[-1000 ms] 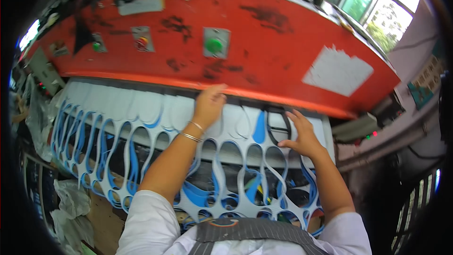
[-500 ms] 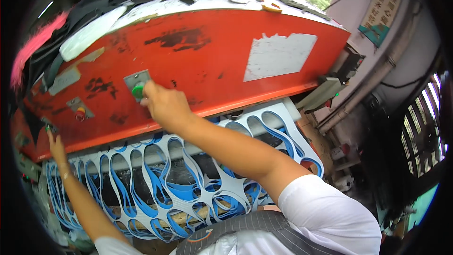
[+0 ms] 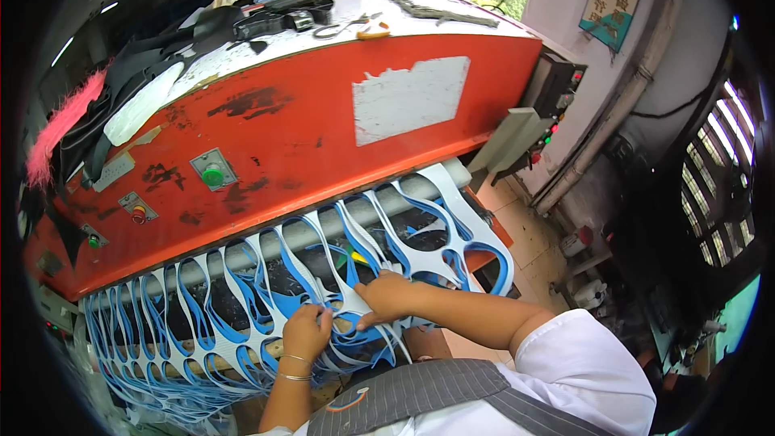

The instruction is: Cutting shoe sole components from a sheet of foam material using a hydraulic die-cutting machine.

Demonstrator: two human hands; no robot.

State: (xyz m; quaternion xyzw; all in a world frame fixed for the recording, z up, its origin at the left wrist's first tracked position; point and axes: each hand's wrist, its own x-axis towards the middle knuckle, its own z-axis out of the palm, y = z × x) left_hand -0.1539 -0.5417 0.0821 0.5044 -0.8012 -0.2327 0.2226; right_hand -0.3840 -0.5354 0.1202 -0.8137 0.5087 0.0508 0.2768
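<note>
A white-and-blue foam-like sheet (image 3: 433, 262), punched full of rounded openings, drapes from the red machine's front toward me. My left hand (image 3: 308, 331) is closed on a narrow strip of it near my apron. Just to the right, my right hand (image 3: 389, 297) grips the same sheet, with its thumb and fingers curled around a white part. The two hands are close together, with a bit of the webbing between them. Part of the sheet under my fingers is hidden.
The red machine (image 3: 282, 145) carries a large green button (image 3: 212, 176), a red button (image 3: 138, 214) and a smaller green button (image 3: 94, 240). A grey roller (image 3: 242, 252) runs below its edge. Scissors (image 3: 343, 27) lie on top. A control box (image 3: 557, 101) stands at right.
Both hands have left the machine's buttons and come down to the sheet, closing on it. The view has shifted, with more of the floor showing at right.
</note>
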